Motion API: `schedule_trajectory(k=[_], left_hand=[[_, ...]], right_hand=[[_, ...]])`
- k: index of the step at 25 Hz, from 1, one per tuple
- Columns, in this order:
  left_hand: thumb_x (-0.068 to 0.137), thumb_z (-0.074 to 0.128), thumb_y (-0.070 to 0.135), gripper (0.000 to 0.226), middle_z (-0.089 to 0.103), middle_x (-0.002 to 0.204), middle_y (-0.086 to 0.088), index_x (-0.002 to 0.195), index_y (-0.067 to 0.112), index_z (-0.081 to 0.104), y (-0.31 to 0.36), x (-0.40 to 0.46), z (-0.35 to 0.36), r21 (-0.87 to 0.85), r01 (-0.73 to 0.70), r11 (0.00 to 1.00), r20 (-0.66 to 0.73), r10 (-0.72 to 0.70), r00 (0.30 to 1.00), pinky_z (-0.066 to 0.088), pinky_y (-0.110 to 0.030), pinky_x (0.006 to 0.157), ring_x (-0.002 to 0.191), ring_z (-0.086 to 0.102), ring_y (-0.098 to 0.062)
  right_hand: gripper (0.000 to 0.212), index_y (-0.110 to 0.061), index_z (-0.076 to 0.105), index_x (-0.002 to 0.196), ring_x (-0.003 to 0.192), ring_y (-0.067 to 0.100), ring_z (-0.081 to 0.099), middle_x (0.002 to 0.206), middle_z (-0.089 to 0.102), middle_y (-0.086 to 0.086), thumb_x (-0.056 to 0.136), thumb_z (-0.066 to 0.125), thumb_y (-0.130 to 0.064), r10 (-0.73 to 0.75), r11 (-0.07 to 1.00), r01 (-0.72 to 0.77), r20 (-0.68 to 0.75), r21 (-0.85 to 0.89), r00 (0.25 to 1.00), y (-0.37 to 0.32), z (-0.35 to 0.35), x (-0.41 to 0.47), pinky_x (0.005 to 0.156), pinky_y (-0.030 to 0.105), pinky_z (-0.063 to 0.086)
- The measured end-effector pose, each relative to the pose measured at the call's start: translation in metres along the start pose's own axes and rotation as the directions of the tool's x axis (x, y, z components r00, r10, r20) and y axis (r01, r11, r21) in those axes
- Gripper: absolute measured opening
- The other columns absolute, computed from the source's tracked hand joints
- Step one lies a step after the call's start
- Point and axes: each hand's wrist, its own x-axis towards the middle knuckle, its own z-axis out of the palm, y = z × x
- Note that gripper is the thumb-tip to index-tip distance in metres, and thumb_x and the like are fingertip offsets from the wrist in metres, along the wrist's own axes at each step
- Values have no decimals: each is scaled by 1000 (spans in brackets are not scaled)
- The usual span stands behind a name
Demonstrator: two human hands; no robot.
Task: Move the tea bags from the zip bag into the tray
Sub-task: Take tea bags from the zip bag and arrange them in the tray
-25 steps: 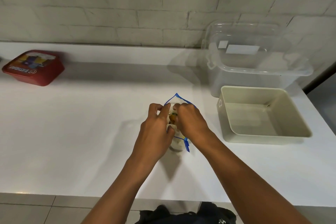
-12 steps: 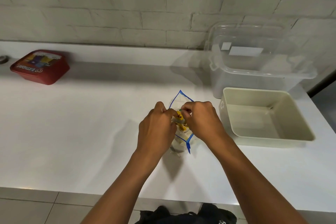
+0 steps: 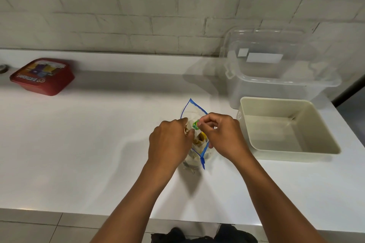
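Note:
A clear zip bag (image 3: 192, 111) with a blue zip edge stands open on the white counter in front of me. Inside it I see several tea bags (image 3: 201, 138), white and yellow. My left hand (image 3: 169, 142) grips the bag's left side and holds it open. My right hand (image 3: 223, 136) pinches a tea bag's green tag (image 3: 195, 125) at the bag's mouth. The beige tray (image 3: 324, 150) sits just to the right of my right hand, with nothing in it.
A clear plastic box (image 3: 280, 83) with its lid stands behind the tray against the brick wall. A red lidded container (image 3: 42, 77) lies at the far left of the counter. The counter's front edge (image 3: 79, 211) runs close below my forearms.
My right hand has lifted a green tag up to the bag's mouth. Both hands stay at the bag, which has opened slightly wider.

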Motion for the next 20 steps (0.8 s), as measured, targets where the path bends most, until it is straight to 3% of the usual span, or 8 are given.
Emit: schedule_trajectory(k=[2, 4, 7, 9, 11, 12, 16, 20], left_hand=[[93, 54, 47, 38, 70, 84, 3, 130, 42, 57, -2, 2, -1, -78, -55, 995, 1, 55, 998, 48, -30, 70, 87, 62, -24], [92, 57, 47, 28, 63, 70, 6, 119, 46, 62, -7, 6, -3, -106, -107, 989, -13, 106, 994, 44, -26, 61, 75, 61, -20], [91, 61, 50, 18, 64, 62, 7, 100, 38, 71, -16, 13, -10, -160, -139, 977, -94, 125, 988, 43, -26, 55, 65, 60, -15], [91, 61, 51, 20, 66, 63, 8, 93, 35, 72, -22, 17, -13, -139, -141, 980, -146, 120, 982, 44, -26, 55, 63, 59, -15], [92, 59, 52, 22, 68, 67, 9, 92, 34, 72, -28, 18, -12, -47, -141, 989, -154, 132, 979, 44, -26, 55, 66, 62, -17], [92, 59, 52, 22, 69, 68, 9, 92, 34, 72, -29, 17, -11, -19, -136, 991, -162, 131, 978, 43, -25, 54, 66, 63, -18], [93, 60, 47, 19, 69, 69, 10, 90, 32, 71, -30, 15, -8, 0, -106, 994, -202, 104, 974, 40, -23, 53, 64, 63, -18], [92, 59, 48, 20, 70, 74, 8, 91, 31, 70, -28, 11, -2, -3, -106, 994, -147, 105, 984, 45, -27, 58, 70, 64, -21]], right_hand=[[11, -26, 75, 85, 56, 2, 61, 73, 69, -13, 92, 67, -21, -85, 996, 85, 11, -14, 996, 1, -2, 0, 56, 15, 47], [10, -27, 75, 88, 69, -1, 62, 78, 70, -14, 91, 68, -21, -186, 981, 187, 17, -55, 982, -2, -5, 0, 64, 12, 44], [9, -25, 74, 94, 68, -8, 57, 85, 71, -15, 92, 67, -21, -272, 957, 273, 17, -97, 962, -9, -10, -1, 63, 6, 36], [13, -24, 73, 100, 68, -2, 61, 88, 70, -15, 94, 63, -18, -290, 951, 280, -63, -132, 955, -11, -10, -2, 64, 5, 39], [22, -19, 73, 102, 77, 7, 65, 95, 72, -7, 91, 59, -5, -346, 919, 305, -141, -248, 928, -11, -4, 3, 71, 14, 46], [26, -17, 73, 101, 82, 13, 66, 97, 72, -2, 88, 58, 0, -361, 896, 311, -113, -318, 926, -10, 1, 6, 74, 20, 48], [28, -17, 67, 114, 85, 25, 59, 101, 63, 7, 93, 55, -3, -64, 801, 184, 224, -570, 972, -14, 18, 12, 72, 29, 49], [16, -10, 64, 108, 93, 27, 64, 106, 65, 11, 94, 57, -6, 38, 726, 103, 190, -680, 981, -16, 34, 14, 79, 32, 53]])
